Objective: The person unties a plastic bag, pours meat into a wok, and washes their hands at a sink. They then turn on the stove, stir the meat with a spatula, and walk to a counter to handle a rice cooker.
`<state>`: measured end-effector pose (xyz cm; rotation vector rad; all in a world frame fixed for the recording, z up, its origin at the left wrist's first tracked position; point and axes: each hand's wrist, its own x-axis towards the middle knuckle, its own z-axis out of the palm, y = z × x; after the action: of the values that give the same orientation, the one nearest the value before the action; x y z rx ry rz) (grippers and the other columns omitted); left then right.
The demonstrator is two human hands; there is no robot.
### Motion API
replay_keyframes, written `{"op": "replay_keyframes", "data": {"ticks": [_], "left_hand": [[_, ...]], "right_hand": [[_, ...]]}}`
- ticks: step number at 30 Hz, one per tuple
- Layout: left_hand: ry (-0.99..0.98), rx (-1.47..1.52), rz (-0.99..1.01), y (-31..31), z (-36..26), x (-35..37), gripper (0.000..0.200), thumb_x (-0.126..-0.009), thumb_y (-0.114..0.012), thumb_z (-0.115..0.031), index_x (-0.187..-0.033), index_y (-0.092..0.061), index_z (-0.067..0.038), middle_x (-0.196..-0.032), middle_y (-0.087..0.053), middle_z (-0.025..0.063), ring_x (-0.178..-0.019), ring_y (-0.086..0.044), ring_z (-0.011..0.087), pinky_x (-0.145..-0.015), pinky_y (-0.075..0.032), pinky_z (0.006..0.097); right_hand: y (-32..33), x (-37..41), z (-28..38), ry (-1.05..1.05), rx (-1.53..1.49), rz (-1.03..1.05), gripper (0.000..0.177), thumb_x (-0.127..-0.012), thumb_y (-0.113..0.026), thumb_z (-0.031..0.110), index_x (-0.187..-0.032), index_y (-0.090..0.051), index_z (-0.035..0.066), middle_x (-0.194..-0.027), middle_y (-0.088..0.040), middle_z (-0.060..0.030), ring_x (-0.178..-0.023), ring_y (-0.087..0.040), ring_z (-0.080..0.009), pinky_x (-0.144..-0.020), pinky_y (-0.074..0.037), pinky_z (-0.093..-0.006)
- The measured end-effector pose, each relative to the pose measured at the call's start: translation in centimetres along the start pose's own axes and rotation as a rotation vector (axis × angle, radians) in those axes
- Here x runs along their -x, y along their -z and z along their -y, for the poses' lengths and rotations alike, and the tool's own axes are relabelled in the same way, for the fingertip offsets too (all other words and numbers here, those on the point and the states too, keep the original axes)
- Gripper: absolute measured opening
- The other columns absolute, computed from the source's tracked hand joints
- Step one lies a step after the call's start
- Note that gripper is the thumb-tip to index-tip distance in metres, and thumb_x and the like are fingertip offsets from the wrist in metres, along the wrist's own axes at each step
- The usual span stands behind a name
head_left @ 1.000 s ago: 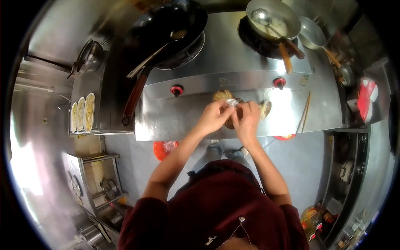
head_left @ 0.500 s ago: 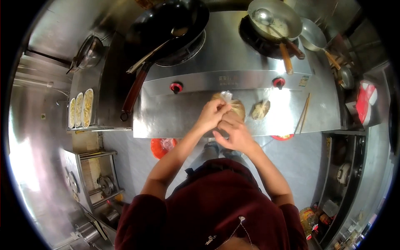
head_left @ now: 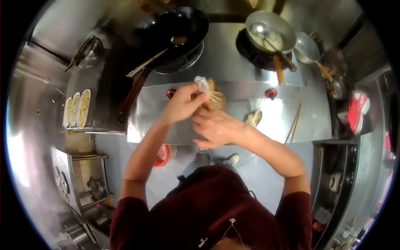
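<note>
A clear plastic bag (head_left: 215,98) of yellowish-brown food is in front of me at the steel stove's front, its gathered top standing up. My left hand (head_left: 183,102) is closed, thumb and fingers pinching the bag near its neck. My right hand (head_left: 216,127) is just below, its fingers curled against the bag's near side and the thumb held apart. What those fingertips grip is partly hidden by the hands. A second, smaller plastic bag (head_left: 253,118) of similar food lies on the steel to the right, partly behind my right forearm.
A black wok (head_left: 187,29) with a ladle stands on the left burner, a lighter pan (head_left: 279,27) on the right one. Chopsticks (head_left: 294,123) lie at the right. Three long food dishes (head_left: 84,108) sit on the left shelf. Below the edge is a red container (head_left: 161,156).
Both hands and the bag have moved left and are lifted closer to the burners' control panel. The bag tilts more, and my right forearm now reaches across toward the left.
</note>
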<state>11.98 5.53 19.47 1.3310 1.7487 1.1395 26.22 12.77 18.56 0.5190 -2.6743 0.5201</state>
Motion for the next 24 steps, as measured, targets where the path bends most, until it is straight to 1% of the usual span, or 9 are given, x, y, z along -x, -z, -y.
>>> {"op": "replay_keyframes", "data": {"ticks": [3,5,8,9,11,15,18,22,24], "left_hand": [[-0.049,-0.008,-0.037,3.0,-2.8,-1.5,0.019,-0.082,-0.055,-0.016,-0.083,-0.057,0.003,-0.071,-0.06,0.004,-0.063,-0.051,0.0064,-0.055,-0.042,0.0225],[0.025,0.071,0.001,5.5,-5.1,-2.7,0.019,-0.082,-0.055,-0.016,-0.084,-0.058,0.002,-0.074,-0.061,0.0048,-0.065,-0.052,0.0074,-0.058,-0.042,0.0225],[0.011,0.047,-0.032,9.3,-7.1,-4.4,0.022,-0.082,-0.055,-0.02,-0.084,-0.06,0.001,-0.075,-0.06,0.0025,-0.071,-0.053,0.0074,-0.064,-0.042,0.0229],[-0.059,0.122,-0.039,10.7,-6.6,-5.5,0.022,-0.081,-0.056,-0.021,-0.085,-0.06,0.0,-0.08,-0.06,0.0023,-0.074,-0.052,0.0074,-0.067,-0.04,0.0226],[0.001,0.102,-0.082,14.1,-6.5,-7.3,0.023,-0.081,-0.057,-0.022,-0.087,-0.06,0.0,-0.083,-0.059,0.0021,-0.076,-0.052,0.0073,-0.069,-0.04,0.0225],[-0.026,0.199,-0.071,20.6,-5.4,-10.7,0.024,-0.082,-0.057,-0.026,-0.09,-0.059,-0.003,-0.08,-0.057,-0.0001,-0.071,-0.051,0.0076,-0.066,-0.039,0.0229],[-0.016,0.157,-0.053,25.6,-3.7,-13.1,0.025,-0.082,-0.056,-0.027,-0.09,-0.059,-0.003,-0.08,-0.057,-0.0006,-0.072,-0.051,0.0075,-0.066,-0.04,0.0232],[-0.017,0.196,-0.026,29.0,-1.5,-14.8,0.026,-0.081,-0.056,-0.026,-0.092,-0.06,-0.002,-0.083,-0.058,0.0011,-0.076,-0.052,0.0086,-0.069,-0.04,0.0226],[0.012,0.214,-0.037,29.7,0.0,-15.6,0.027,-0.081,-0.056,-0.025,-0.093,-0.061,-0.001,-0.085,-0.059,0.0021,-0.078,-0.053,0.0094,-0.071,-0.04,0.0228]], "right_hand": [[3.2,-3.2,-1.2,0.096,0.095,0.066,0.034,-0.068,-0.057,0.033,-0.062,-0.058,-0.001,-0.074,-0.055,-0.0131,-0.08,-0.049,-0.0276,-0.084,-0.035,-0.0414],[5.1,-5.7,-2.4,0.133,0.13,0.088,0.035,-0.067,-0.057,0.033,-0.062,-0.058,-0.002,-0.07,-0.056,-0.0134,-0.08,-0.05,-0.0281,-0.082,-0.036,-0.042],[7.4,-10.0,-4.2,0.128,0.169,0.21,0.036,-0.067,-0.056,0.032,-0.06,-0.06,-0.003,-0.063,-0.057,-0.0162,-0.067,-0.055,-0.0313,-0.065,-0.044,-0.0391],[8.1,-11.5,-4.9,0.125,0.196,0.234,0.037,-0.068,-0.055,0.033,-0.059,-0.06,-0.003,-0.062,-0.057,-0.0173,-0.063,-0.055,-0.0322,-0.062,-0.045,-0.0388],[9.1,-14.7,-6.5,0.189,0.262,0.229,0.039,-0.068,-0.055,0.033,-0.056,-0.059,-0.004,-0.058,-0.055,-0.0187,-0.057,-0.055,-0.0335,-0.058,-0.045,-0.0397],[10.0,-21.6,-9.8,0.269,0.401,0.219,0.04,-0.07,-0.053,0.033,-0.054,-0.058,-0.004,-0.052,-0.052,-0.0171,-0.053,-0.052,-0.0331,-0.055,-0.045,-0.0391],[10.2,-26.1,-11.7,0.244,0.46,0.308,0.041,-0.071,-0.052,0.034,-0.052,-0.056,-0.003,-0.051,-0.051,-0.016,-0.053,-0.051,-0.0321,-0.055,-0.044,-0.0382],[8.9,-30.1,-14.4,0.075,0.41,0.353,0.041,-0.075,-0.051,0.033,-0.049,-0.051,0.0,-0.052,-0.051,-0.0142,-0.052,-0.049,-0.0307,-0.051,-0.041,-0.0386],[8.0,-30.7,-15.8,0.128,0.269,0.286,0.04,-0.075,-0.051,0.031,-0.049,-0.05,0.0,-0.051,-0.05,-0.014,-0.051,-0.049,-0.0308,-0.05,-0.041,-0.0388]]}}
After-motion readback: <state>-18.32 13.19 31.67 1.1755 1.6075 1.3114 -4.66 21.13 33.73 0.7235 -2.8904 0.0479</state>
